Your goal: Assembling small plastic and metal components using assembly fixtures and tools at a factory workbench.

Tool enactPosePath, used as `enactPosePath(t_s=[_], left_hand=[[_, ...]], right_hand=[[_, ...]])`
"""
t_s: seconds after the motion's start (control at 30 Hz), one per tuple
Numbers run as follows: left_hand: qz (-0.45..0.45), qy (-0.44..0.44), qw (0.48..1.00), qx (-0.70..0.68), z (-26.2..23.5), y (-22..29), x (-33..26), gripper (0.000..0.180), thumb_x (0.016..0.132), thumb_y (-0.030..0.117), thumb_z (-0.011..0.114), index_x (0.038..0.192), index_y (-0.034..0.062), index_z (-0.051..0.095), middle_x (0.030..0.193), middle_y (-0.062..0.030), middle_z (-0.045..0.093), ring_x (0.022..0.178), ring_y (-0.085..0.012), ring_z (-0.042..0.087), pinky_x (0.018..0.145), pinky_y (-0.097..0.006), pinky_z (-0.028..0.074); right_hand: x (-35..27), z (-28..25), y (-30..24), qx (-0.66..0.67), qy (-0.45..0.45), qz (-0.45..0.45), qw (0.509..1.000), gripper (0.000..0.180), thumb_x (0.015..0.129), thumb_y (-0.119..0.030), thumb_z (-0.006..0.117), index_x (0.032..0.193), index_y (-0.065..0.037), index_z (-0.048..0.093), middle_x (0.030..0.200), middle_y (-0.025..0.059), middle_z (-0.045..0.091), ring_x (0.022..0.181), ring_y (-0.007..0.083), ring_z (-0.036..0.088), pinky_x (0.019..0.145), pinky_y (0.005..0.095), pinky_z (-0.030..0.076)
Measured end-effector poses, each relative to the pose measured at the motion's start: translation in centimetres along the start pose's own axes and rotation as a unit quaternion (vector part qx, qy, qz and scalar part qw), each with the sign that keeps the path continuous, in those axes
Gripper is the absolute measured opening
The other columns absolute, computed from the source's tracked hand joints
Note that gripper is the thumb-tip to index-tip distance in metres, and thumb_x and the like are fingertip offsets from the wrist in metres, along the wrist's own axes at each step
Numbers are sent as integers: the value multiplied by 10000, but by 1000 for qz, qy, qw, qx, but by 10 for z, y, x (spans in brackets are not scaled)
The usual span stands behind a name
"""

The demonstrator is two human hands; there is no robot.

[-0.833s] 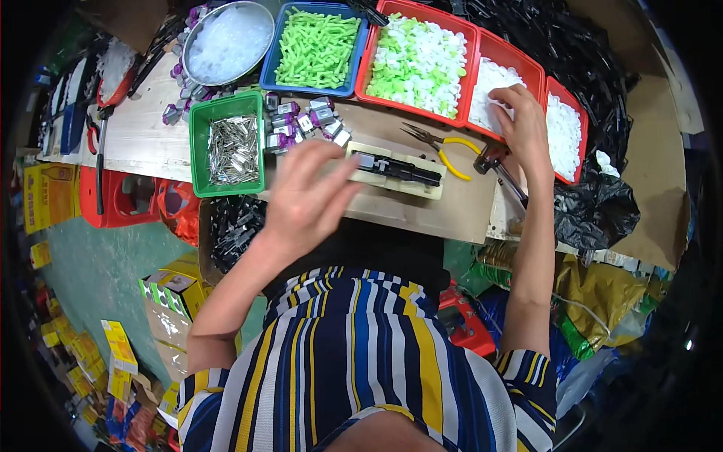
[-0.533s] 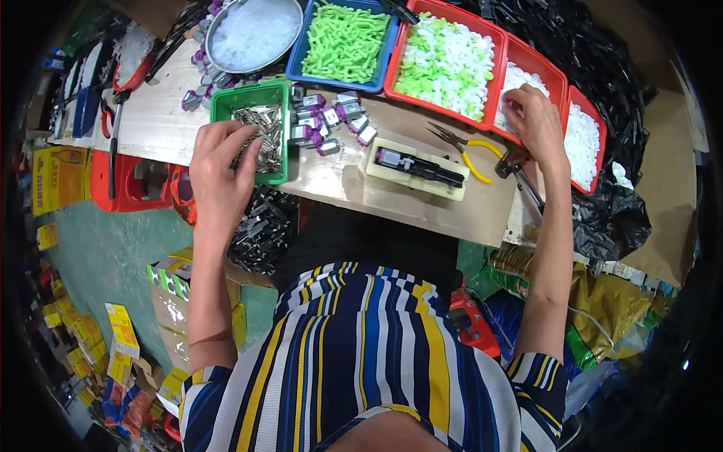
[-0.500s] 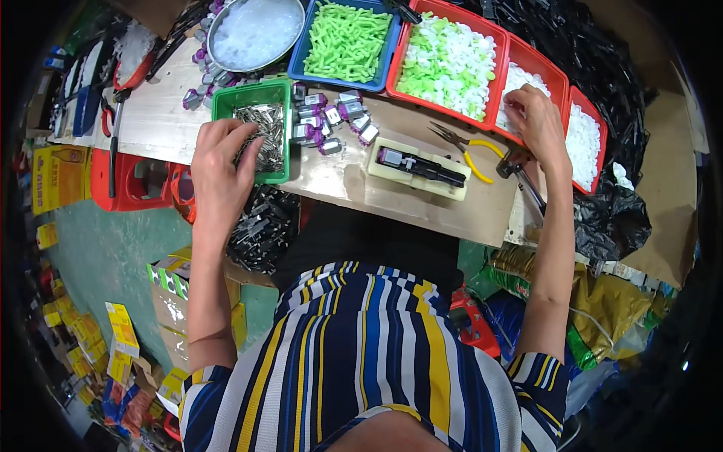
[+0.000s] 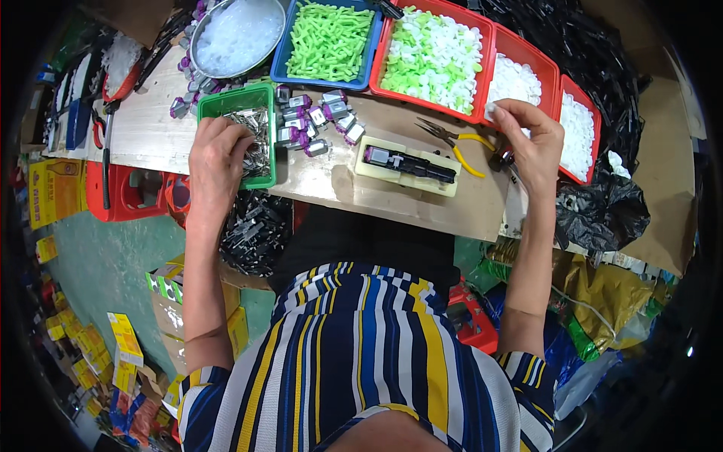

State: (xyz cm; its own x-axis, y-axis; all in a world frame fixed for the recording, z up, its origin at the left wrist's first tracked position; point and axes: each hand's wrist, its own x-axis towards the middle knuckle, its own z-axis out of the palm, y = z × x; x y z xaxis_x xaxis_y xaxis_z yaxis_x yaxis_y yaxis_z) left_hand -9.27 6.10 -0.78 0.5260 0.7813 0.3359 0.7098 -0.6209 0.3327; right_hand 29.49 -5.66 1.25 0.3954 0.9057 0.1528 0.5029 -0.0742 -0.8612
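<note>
My left hand (image 4: 215, 157) is at the left side of a green bin (image 4: 273, 143). Its fingers curl together over small metal pins (image 4: 258, 154) in the bin, and what they pinch is hidden. Just in front of the red bins, my right hand (image 4: 536, 143) pinches a small white plastic piece (image 4: 492, 111) between thumb and forefinger. Behind it lie more white pieces (image 4: 516, 81) in a red bin (image 4: 555, 71). Between my hands sits a cream holding block (image 4: 367, 169) with a black part (image 4: 414, 165) and a small motor (image 4: 377, 156) in it.
Yellow-handled pliers (image 4: 468, 138) and a hammer (image 4: 500, 160) lie right of the block. Several loose motors (image 4: 316, 115) lie beside the green bin. Farther back stand a blue bin of green sticks (image 4: 327, 45), a red bin of green and white pieces (image 4: 433, 60) and a metal bowl (image 4: 197, 56).
My right hand has come out of the red bin toward me with a white piece in its fingertips. My left hand stays at the green bin, its fingers drawn closer together.
</note>
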Motion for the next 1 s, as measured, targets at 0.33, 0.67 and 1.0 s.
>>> enactPosePath(t_s=[0.33, 0.67, 1.0], left_hand=[[-8, 91, 996, -20, -13, 16, 5, 90, 811, -11, 710, 849, -27, 630, 849, -128, 625, 785, -300, 602, 715, -366, 476], [43, 205, 942, -262, 18, 92, -7, 126, 844, 25, 707, 878, 1, 588, 818, -106, 594, 731, -251, 580, 666, -333, 475], [144, 218, 940, -221, 31, 100, -13, 209, 794, 19, 744, 944, 18, 598, 879, -105, 587, 775, -305, 583, 668, -380, 492]], right_hand=[[-28, 39, -26, 176, -32, 50, 983, 106, 896, -31, 702, 967, 48, 697, 860, 61, 705, 782, 91, 649, 715, 220, 511], [-55, 102, -51, 342, -115, 78, 929, 43, 923, -15, 645, 945, 18, 630, 940, 89, 686, 843, 122, 635, 803, 269, 518], [-67, 123, -65, 430, -141, 96, 886, 66, 913, -32, 649, 939, 21, 619, 953, 101, 681, 856, 125, 629, 815, 273, 514]])
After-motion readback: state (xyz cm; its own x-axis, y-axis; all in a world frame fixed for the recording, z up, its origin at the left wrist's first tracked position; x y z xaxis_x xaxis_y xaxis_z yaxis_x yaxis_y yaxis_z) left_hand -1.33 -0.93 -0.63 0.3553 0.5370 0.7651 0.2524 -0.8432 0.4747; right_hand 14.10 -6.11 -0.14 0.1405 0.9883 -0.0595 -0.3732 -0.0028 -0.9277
